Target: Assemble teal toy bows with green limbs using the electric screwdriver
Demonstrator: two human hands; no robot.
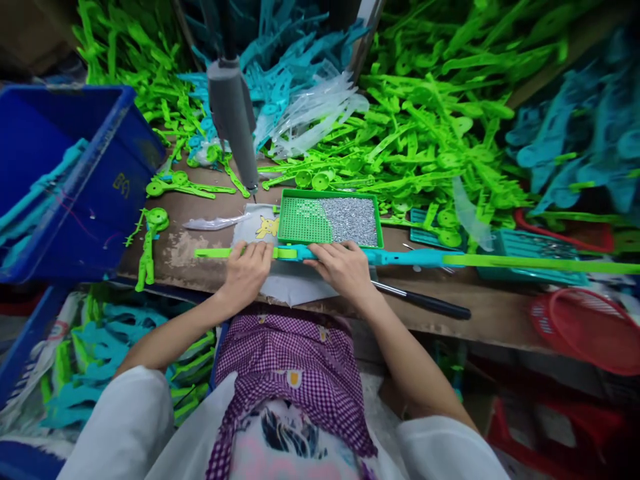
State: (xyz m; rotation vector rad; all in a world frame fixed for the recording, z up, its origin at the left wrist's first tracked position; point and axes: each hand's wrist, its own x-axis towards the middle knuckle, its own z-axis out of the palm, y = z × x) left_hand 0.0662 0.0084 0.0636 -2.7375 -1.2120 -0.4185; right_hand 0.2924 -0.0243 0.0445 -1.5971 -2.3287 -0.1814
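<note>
A long plastic part (400, 259), green at both ends and teal in the middle, lies across the brown worktable (200, 241). My left hand (247, 267) presses down on its left green section with fingers curled over it. My right hand (343, 265) grips the teal section just to the right. Directly behind the hands sits a green tray (304, 220) holding a heap of small silver screws (351, 221). A grey hanging screwdriver (234, 120) points down at the table just left of the tray.
Heaps of green plastic parts (425, 133) and teal parts (575, 147) fill the back and right. A blue crate (60, 173) stands at the left. A black rod (425, 303) lies near the front edge. Red baskets (590, 330) sit low right. A loose green part (147, 247) lies at the table's left.
</note>
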